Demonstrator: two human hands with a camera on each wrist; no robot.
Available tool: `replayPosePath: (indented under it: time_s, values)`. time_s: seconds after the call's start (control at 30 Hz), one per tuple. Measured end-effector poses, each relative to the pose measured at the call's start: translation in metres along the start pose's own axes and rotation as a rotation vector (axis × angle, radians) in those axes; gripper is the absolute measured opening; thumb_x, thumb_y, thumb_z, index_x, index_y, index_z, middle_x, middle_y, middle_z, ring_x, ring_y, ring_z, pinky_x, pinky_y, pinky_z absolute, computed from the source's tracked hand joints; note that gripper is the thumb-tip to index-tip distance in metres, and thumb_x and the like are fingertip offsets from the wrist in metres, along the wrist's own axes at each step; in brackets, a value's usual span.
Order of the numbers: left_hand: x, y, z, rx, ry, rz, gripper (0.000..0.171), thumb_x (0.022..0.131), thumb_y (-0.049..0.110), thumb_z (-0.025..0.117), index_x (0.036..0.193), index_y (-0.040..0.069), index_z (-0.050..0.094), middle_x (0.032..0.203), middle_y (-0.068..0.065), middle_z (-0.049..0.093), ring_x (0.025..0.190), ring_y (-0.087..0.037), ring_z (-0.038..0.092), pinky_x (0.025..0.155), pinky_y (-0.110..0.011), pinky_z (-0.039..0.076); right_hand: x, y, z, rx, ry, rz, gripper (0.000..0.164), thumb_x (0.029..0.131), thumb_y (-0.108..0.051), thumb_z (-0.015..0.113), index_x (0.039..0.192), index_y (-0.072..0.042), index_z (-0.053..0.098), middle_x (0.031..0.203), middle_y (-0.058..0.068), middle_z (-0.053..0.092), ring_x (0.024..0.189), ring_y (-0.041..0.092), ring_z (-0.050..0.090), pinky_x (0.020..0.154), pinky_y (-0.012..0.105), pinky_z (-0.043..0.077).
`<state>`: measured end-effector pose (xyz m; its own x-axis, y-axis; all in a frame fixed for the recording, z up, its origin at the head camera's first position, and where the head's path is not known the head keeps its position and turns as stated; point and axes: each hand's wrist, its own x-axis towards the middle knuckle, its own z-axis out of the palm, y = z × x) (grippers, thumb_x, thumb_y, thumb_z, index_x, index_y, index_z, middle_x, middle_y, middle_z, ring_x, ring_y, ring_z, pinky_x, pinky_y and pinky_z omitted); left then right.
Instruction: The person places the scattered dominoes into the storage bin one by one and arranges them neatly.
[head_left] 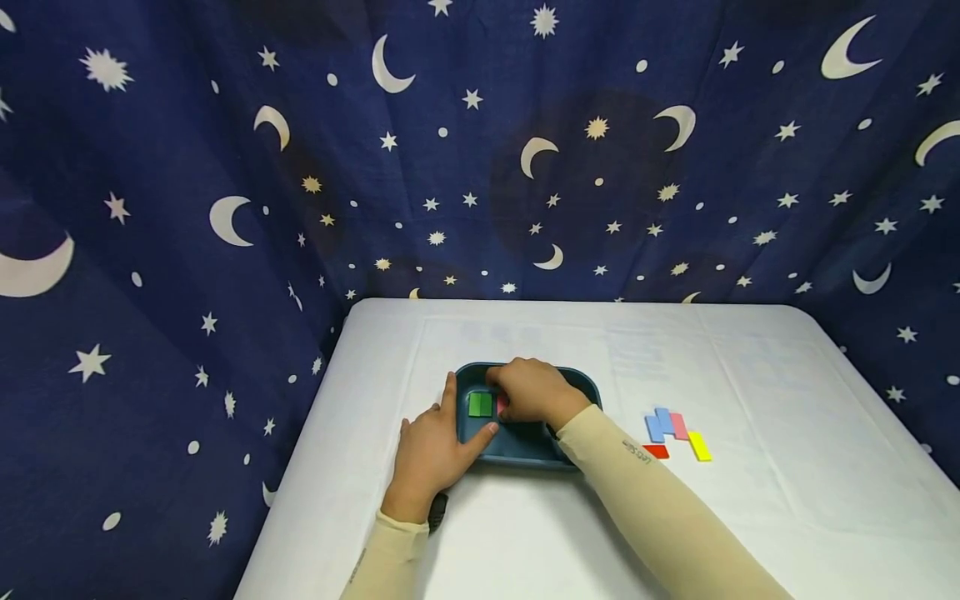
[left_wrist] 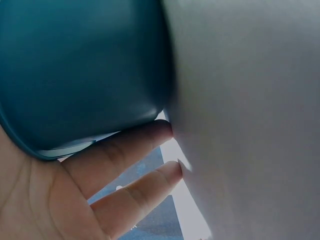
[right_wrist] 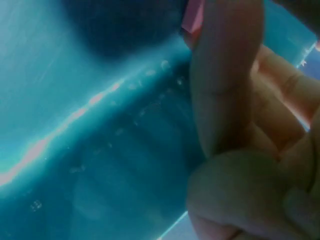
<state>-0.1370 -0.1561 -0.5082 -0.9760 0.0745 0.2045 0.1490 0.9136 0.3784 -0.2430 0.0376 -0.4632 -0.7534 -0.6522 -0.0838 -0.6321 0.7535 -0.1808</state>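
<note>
Inside the dark teal plastic tray (head_left: 525,442), my right hand (head_left: 536,392) pinches a flat pink rectangular tile (head_left: 502,406) beside two flat green tiles (head_left: 475,405); my left hand (head_left: 431,455) clasps the tray's left end. I seem to be placing; next calls for squaring up, then releasing.

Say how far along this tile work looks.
Apparently done: green tiles lie in the tray. In hand: the right grip holds a pink tile there; the left grip rests against the tray. Seemingly left: blue tiles, another pink tile, a yellow tile and a red tile on the table.
</note>
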Motion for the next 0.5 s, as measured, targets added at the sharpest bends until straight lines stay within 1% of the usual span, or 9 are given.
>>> replayPosePath:
  time_s: [0.17, 0.27, 0.4, 0.5]
  values:
    - [0.0009, 0.0007, -0.0003, 0.000, 0.003, -0.003, 0.111, 0.093, 0.085, 0.047, 0.168, 0.007, 0.025, 0.119, -0.022, 0.073, 0.095, -0.034, 0.074, 0.091, -0.075, 0.048, 0.0017, -0.0015, 0.0000, -0.026, 0.009, -0.008, 0.035, 0.079, -0.027, 0.093, 0.108, -0.020, 0.073, 0.070, -0.011, 0.057, 0.064, 0.012, 0.055, 0.059, 0.034, 0.047]
    - [0.0011, 0.0011, -0.0003, 0.000, 0.002, -0.006, 0.111, 0.093, 0.084, 0.049, 0.169, 0.007, 0.024, 0.118, -0.021, 0.073, 0.095, -0.035, 0.074, 0.091, -0.075, 0.047, 0.0026, -0.0030, -0.0009, -0.017, 0.012, -0.014, 0.033, 0.080, -0.025, 0.092, 0.105, -0.018, 0.073, 0.070, -0.010, 0.057, 0.063, 0.013, 0.056, 0.058, 0.035, 0.048]
    - [0.0007, 0.0005, 0.0002, 0.002, -0.003, -0.007, 0.111, 0.093, 0.084, 0.048, 0.169, 0.008, 0.023, 0.118, -0.021, 0.073, 0.095, -0.034, 0.074, 0.091, -0.075, 0.047, 0.0031, -0.0039, 0.0010, -0.019, 0.012, -0.009, 0.031, 0.081, -0.025, 0.092, 0.102, -0.019, 0.071, 0.071, -0.011, 0.056, 0.063, 0.012, 0.056, 0.058, 0.035, 0.048]
    - [0.0003, -0.0004, 0.0010, 0.004, -0.004, -0.004, 0.111, 0.093, 0.085, 0.047, 0.169, 0.007, 0.023, 0.118, -0.021, 0.073, 0.095, -0.034, 0.074, 0.091, -0.075, 0.048, 0.0033, -0.0042, 0.0031, -0.026, 0.014, -0.012, 0.032, 0.081, -0.028, 0.093, 0.102, -0.020, 0.071, 0.071, -0.010, 0.057, 0.063, 0.012, 0.056, 0.057, 0.034, 0.048]
